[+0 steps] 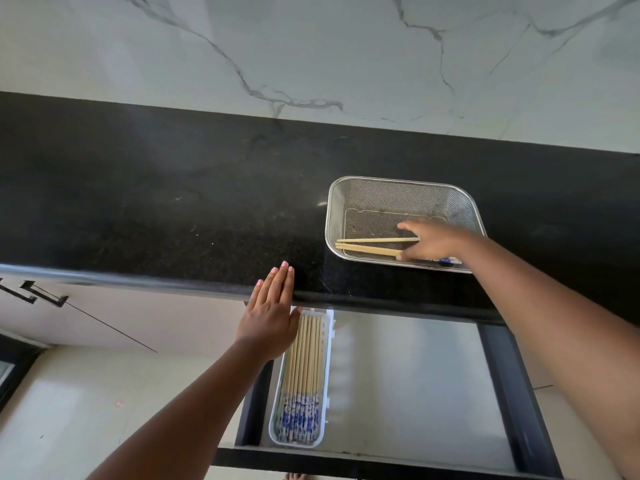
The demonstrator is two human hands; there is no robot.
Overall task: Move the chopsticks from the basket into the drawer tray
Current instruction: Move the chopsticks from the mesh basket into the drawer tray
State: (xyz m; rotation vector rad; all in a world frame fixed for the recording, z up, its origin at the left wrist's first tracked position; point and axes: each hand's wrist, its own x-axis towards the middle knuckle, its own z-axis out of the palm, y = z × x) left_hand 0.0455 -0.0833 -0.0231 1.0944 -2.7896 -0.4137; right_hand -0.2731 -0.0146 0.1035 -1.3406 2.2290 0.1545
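Late stage: most chopsticks (pixel 304 372) already in drawer tray (pixel 328 375); last pair (pixel 374 245) in basket (pixel 401 183) on counter (pixel 173 209), right hand (pixel 433 242) closing around it; left hand (pixel 272 317) flat, empty.

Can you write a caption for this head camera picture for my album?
Right hand grasps wooden chopsticks in a metal mesh basket; flat left hand hovers beside the white drawer tray.
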